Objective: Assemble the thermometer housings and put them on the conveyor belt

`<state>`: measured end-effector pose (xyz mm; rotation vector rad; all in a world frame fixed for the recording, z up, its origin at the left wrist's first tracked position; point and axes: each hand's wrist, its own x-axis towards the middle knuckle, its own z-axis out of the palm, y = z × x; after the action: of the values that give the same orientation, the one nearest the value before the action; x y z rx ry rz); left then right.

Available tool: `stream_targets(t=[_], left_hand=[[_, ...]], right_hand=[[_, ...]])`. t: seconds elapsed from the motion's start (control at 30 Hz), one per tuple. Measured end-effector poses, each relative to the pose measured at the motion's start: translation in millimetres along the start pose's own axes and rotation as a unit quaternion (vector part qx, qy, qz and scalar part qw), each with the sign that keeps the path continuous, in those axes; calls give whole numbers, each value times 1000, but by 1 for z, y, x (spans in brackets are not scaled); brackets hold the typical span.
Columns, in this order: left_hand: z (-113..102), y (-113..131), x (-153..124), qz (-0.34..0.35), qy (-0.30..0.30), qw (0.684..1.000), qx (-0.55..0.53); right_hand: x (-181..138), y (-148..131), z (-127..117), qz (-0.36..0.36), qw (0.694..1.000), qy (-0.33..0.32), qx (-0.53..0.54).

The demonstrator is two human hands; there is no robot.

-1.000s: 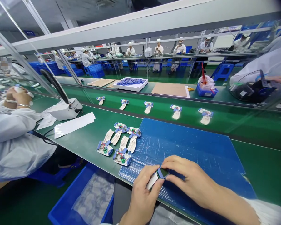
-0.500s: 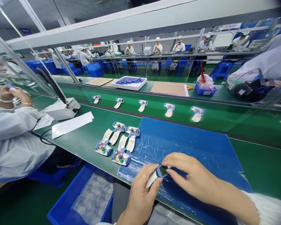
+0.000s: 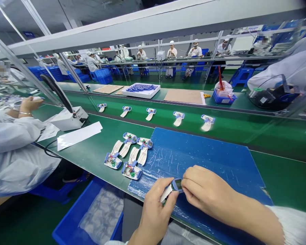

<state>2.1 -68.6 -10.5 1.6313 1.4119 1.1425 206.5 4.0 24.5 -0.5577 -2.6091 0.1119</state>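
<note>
While my left hand pinches the white handle of the small device at the near edge of the blue mat, my right hand pinches its blue head; seating seems under way, needing steady, aligned pressure next.

One head-worn camera looks forward and down across the green bench, close above the blue mat at its near edge, with the far rows of workers small behind.
</note>
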Motion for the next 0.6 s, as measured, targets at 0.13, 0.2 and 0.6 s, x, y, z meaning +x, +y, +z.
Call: stream_targets(t=[0.13, 0.2, 0.6], left_hand=[[3, -3, 1, -37, 1, 999, -37], [4, -4, 1, -70, 0, 995, -67], [15, -4, -1, -263, 20, 903, -339]], right_hand=[[-6, -7, -2, 19, 1000, 9, 21], [-7, -7, -3, 36, 998, 27, 46], [-4, -7, 10, 30, 986, 141, 90]])
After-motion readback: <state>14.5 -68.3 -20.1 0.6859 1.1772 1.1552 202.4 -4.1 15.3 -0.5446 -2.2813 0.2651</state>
